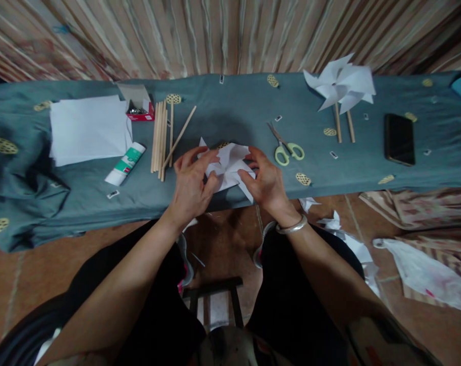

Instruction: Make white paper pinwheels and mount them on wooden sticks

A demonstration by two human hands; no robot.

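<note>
Hands folding paper pinwheel at table edge

Paper sheets (87, 128) far left, glue stick (125, 163) beside them, red box (140, 110) behind, wooden sticks (160, 138) next. My left hand (190, 184) pinches the folded white paper (230, 165) at its left flaps, fingers curled. My right hand (266, 182) grips its right side, thumb on top. Paper sits on the grey-green cloth (222, 109), near edge, centre. Scissors (285, 145) just right, finished pinwheels (342, 86) further back, phone (399, 138) far right.
</note>
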